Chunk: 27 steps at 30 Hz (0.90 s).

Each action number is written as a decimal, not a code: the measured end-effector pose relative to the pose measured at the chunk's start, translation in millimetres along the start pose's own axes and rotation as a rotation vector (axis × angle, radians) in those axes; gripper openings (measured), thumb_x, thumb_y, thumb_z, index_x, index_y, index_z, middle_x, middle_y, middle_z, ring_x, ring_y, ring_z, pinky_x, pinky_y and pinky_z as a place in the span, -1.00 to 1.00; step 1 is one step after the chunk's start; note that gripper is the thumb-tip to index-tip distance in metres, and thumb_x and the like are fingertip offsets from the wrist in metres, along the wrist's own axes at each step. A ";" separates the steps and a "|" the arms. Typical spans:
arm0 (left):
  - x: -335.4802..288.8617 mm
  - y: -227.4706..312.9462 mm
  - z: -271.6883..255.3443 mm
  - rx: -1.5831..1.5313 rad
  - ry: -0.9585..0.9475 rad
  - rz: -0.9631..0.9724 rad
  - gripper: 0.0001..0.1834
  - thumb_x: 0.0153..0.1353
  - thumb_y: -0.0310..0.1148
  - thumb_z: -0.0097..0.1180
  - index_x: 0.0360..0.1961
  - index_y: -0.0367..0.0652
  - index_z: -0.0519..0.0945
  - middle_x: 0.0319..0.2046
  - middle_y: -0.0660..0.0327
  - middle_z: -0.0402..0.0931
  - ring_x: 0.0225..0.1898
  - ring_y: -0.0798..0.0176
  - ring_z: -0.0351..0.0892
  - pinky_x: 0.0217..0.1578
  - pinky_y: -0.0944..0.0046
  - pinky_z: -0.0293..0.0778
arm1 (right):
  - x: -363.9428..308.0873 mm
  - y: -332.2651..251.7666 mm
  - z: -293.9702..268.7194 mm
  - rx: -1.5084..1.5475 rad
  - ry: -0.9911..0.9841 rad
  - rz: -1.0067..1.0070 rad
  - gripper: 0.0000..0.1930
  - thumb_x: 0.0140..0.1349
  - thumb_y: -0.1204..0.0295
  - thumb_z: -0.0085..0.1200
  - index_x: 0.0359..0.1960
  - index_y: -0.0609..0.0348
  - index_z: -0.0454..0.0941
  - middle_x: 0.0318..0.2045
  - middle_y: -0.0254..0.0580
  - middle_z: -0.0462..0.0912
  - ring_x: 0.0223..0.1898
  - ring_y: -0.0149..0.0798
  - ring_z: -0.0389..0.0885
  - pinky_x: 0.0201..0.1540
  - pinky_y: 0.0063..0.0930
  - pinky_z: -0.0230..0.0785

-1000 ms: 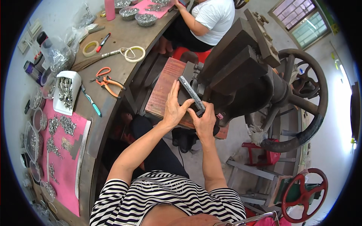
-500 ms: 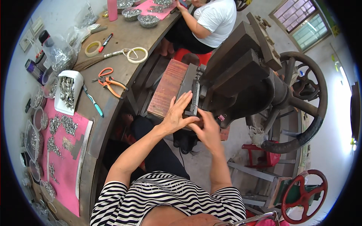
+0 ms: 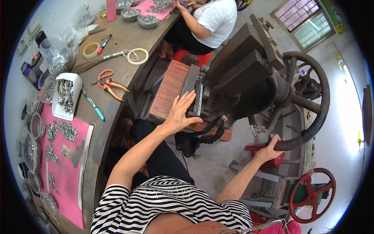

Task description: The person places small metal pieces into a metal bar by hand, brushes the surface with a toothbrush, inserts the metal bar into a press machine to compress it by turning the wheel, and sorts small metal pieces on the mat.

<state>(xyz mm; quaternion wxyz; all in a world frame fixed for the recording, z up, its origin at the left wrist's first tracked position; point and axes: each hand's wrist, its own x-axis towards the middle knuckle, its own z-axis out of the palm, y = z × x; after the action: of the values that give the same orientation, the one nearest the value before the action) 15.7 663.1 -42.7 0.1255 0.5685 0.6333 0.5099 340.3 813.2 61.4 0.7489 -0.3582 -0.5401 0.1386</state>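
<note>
My left hand [image 3: 180, 114] lies with its fingers stretched out against the near-left side of a narrow metal block [image 3: 199, 99] on the bed of a dark iron hand press [image 3: 243, 72]. Nothing shows in its grasp. My right hand [image 3: 269, 150] is closed round the lower end of the press's big handwheel [image 3: 325, 99], beside some clear plastic wrapping. A reddish wooden board [image 3: 169, 86] lies beside the press bed. Below the bed hangs a black object with dark straps [image 3: 189, 143], its kind unclear.
The workbench [image 3: 128, 43] on the left bears orange-handled pliers [image 3: 113, 86], a toothbrush [image 3: 94, 106], tape rolls, a white scoop of metal pieces [image 3: 71, 78] and a pink mat [image 3: 70, 187]. Another person [image 3: 214, 23] sits ahead. A red handwheel [image 3: 311, 195] stands lower right.
My right hand has left the metal block beside my left hand and moved right onto the handwheel. My left hand stays at the block. The view has shifted slightly.
</note>
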 end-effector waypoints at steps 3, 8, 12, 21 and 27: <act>1.8 -4.7 -2.6 -0.006 -0.021 0.015 0.11 0.02 0.08 0.44 0.46 -0.31 0.20 0.50 -0.02 0.10 0.54 -0.12 -0.05 0.48 -0.19 -0.20 | 14.4 -8.0 -5.1 -0.012 -0.108 0.079 -0.83 0.29 0.57 0.18 -0.22 0.31 0.42 -0.39 -0.17 0.58 -0.41 -0.35 0.56 -0.22 -0.39 0.48; 8.4 -17.0 -18.0 0.018 -0.060 0.054 0.09 0.02 0.09 0.43 0.45 -0.29 0.22 0.49 -0.01 0.12 0.55 -0.15 -0.08 0.48 -0.23 -0.20 | 82.9 -64.2 -0.1 -0.288 -0.345 0.118 -0.68 0.28 0.41 0.26 -0.10 0.33 0.42 -0.54 -0.23 0.52 -0.55 -0.39 0.52 -0.36 -0.50 0.40; 34.1 -16.3 -8.6 0.044 -0.131 0.082 0.09 0.02 0.14 0.40 0.44 -0.30 0.25 0.48 0.01 0.15 0.55 -0.14 -0.10 0.47 -0.27 -0.24 | 161.3 -107.2 20.8 -0.319 -0.581 0.056 -0.70 0.31 0.30 0.21 -0.17 0.27 0.44 -0.53 -0.26 0.50 -0.63 -0.41 0.44 -0.50 -0.51 0.34; 58.0 -21.2 0.0 0.128 -0.119 0.084 0.11 -0.03 0.19 0.41 0.41 -0.31 0.29 0.47 0.03 0.17 0.55 -0.05 -0.08 0.47 -0.29 -0.28 | 252.6 -122.8 79.5 -0.386 -0.869 0.204 -0.74 0.32 0.29 0.19 -0.27 0.18 0.40 -0.53 -0.29 0.48 -0.64 -0.43 0.46 -0.57 -0.48 0.39; 59.6 -22.9 1.4 0.122 -0.112 0.083 0.11 -0.02 0.21 0.39 0.41 -0.32 0.29 0.45 -0.01 0.20 0.54 -0.08 -0.05 0.47 -0.29 -0.26 | 170.2 -103.8 23.2 -0.216 -0.559 0.048 -0.79 0.35 0.37 0.14 -0.20 0.22 0.40 -0.54 -0.25 0.51 -0.61 -0.41 0.48 -0.49 -0.50 0.42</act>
<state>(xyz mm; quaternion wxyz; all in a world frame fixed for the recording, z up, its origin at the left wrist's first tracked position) -16.1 718.1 -36.3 0.1046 0.6285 0.6309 0.4427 365.0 850.2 257.1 0.5253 -0.3961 -0.7284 0.1912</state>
